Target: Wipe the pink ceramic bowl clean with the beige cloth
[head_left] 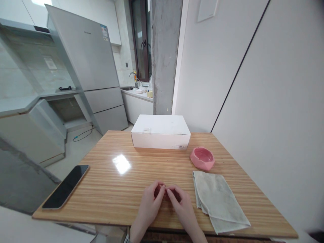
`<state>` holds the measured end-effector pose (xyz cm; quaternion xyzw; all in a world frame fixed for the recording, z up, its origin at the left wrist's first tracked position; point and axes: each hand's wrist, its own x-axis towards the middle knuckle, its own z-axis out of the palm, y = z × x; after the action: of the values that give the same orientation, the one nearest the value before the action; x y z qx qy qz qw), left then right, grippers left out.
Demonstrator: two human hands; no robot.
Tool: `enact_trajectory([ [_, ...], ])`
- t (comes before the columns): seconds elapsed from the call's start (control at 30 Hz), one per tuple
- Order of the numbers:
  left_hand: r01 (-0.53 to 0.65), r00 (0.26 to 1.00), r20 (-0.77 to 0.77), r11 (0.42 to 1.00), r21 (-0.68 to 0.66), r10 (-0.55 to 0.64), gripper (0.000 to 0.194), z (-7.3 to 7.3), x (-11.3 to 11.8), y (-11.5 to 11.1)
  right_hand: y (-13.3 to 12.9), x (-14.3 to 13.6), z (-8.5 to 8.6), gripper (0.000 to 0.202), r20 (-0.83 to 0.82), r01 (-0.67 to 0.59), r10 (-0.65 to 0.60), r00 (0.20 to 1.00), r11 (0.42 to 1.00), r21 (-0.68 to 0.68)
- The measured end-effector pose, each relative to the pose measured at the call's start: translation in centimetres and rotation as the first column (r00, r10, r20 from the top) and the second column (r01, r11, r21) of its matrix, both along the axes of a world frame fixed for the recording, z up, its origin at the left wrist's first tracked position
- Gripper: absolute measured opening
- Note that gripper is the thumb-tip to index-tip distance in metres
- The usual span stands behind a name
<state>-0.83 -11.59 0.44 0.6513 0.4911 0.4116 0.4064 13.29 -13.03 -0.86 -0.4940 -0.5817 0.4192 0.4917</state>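
Observation:
My left hand (152,198) and my right hand (180,199) meet over the front middle of the wooden table (106,189). Thumb and forefinger are pinched together on each, and the fingertips of the two hands nearly touch. Anything between the fingertips is too small or too hidden to make out. To the right of my right hand lies a folded grey-green cloth (219,199). Beyond the cloth sits a pink faceted ashtray (202,159) with a notched rim.
A closed white box (160,140) stands at the table's far edge. On the left edge lies a phone (66,187) with a dark screen. A white wall (265,118) runs along the right side. Behind on the left are a fridge (86,57) and a kitchen counter.

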Motion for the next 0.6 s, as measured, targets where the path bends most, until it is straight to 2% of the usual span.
enact_trajectory([
  [0.13,-0.006,0.999,0.048,1.0,-0.023,0.007,0.03,0.0,0.0,-0.1,-0.1,0.6,0.8,0.033,-0.121,0.009,-0.013,0.993,1.0,-0.03],
  [0.23,-0.035,0.999,0.037,0.999,-0.019,0.036,0.031,-0.3,0.0,-0.2,-0.1,2.7,2.6,0.031,-0.114,0.028,-0.027,0.993,1.0,0.003],
  [0.33,-0.035,0.999,0.042,0.999,-0.02,0.035,0.031,-0.7,0.0,-0.2,1.1,6.4,5.1,0.026,0.01,0.141,-0.143,0.99,0.985,0.103],
  [0.4,-0.035,0.999,0.041,0.999,-0.021,0.035,0.032,-0.8,0.0,-0.2,2.8,9.4,6.3,0.028,0.062,0.227,-0.243,0.968,0.955,0.192],
  [0.47,-0.04,0.998,0.038,0.999,-0.017,0.041,0.032,-0.8,0.0,-0.2,4.9,12.5,6.8,0.032,0.13,0.313,-0.359,0.924,0.908,0.279],
  [0.53,-0.049,0.998,0.029,0.999,-0.004,0.049,0.031,-0.7,-0.1,-0.2,7.0,15.3,6.6,0.044,0.283,0.329,-0.449,0.848,0.863,0.383],
  [0.6,-0.045,0.999,0.014,0.999,0.011,0.045,0.031,-0.6,-0.1,-0.2,8.8,17.5,5.7,0.078,0.368,0.357,-0.522,0.769,0.829,0.43],
])
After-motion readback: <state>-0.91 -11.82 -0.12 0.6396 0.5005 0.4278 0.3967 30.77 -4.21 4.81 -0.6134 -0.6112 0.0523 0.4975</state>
